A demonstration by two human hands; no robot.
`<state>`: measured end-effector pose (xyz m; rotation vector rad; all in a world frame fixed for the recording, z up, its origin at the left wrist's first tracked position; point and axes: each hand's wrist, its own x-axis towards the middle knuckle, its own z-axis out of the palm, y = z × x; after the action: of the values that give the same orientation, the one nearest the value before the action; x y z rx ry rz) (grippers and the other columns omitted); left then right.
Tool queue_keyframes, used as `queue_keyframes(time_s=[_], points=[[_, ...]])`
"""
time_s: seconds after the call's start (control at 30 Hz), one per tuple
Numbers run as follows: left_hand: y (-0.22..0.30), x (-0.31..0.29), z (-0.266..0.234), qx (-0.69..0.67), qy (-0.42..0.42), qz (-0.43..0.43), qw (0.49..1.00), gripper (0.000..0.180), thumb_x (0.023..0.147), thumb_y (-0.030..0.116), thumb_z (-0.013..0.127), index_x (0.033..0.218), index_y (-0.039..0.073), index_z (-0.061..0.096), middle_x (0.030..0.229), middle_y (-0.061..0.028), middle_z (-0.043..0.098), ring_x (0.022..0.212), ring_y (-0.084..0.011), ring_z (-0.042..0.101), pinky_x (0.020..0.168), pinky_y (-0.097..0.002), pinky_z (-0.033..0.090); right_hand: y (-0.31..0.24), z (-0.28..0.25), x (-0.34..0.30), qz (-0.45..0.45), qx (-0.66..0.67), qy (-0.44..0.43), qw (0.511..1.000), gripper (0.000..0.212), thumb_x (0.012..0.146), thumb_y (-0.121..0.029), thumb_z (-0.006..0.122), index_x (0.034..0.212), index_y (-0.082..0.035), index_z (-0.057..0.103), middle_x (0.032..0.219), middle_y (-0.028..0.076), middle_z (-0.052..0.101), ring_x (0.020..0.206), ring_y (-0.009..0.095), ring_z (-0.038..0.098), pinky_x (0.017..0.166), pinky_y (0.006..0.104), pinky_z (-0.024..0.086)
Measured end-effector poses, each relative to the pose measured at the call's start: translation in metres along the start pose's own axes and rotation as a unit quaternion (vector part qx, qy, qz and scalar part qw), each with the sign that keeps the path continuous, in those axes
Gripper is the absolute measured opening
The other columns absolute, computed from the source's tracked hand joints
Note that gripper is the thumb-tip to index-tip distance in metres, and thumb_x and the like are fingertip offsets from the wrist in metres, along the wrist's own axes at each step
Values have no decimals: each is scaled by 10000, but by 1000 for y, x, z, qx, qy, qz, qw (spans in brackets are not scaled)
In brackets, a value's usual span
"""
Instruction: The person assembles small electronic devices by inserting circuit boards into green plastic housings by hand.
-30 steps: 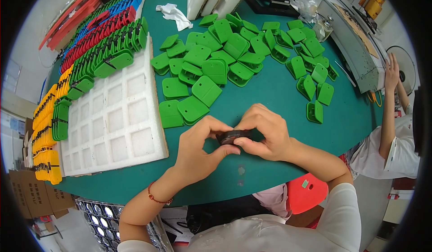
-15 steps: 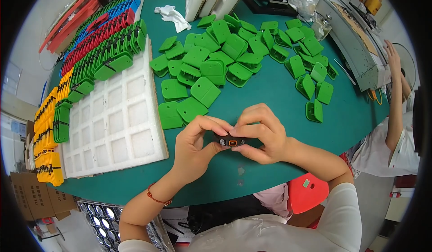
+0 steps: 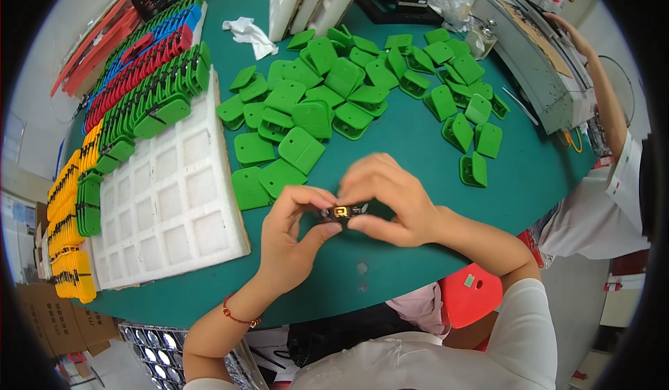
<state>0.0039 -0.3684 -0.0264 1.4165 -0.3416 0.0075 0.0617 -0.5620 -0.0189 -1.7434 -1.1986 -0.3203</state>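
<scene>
Left hand pinches a black part; right hand blurred, grip unclear. Green clips crowd the table beyond; a foam tray lies left.

Your left hand and right hand are above the near part of the tabletop, with a small part between their fingers. Beyond them lies a spread of loose clips, reaching off to your right. On your left is a foam tray, with rows of clips along its left and far sides. Behind the loose clips, a cloth lies left of the upright foam boards; at far right, a bottle stands beside a machine housing.
</scene>
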Motion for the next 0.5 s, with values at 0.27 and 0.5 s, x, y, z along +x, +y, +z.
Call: queue_keyframes(time_s=[0.27,0.5], points=[[-1,2,-1,-30,-1,-26,999,331,799,-123,574,1106,-38,485,1088,-86,478,1013,-175,531,895,-290,444,54,-80,-6,238,-569,12,787,480,656,80,528,1123,-32,533,1206,191,489,1094,389,456,899,433,408],[-2,1,2,-136,55,-63,987,301,786,-103,617,1046,-18,492,1069,-92,519,989,-155,543,892,-283,450,54,-100,-4,284,-450,-10,846,302,669,48,628,947,-33,542,1005,141,556,1005,312,511,831,369,453]])
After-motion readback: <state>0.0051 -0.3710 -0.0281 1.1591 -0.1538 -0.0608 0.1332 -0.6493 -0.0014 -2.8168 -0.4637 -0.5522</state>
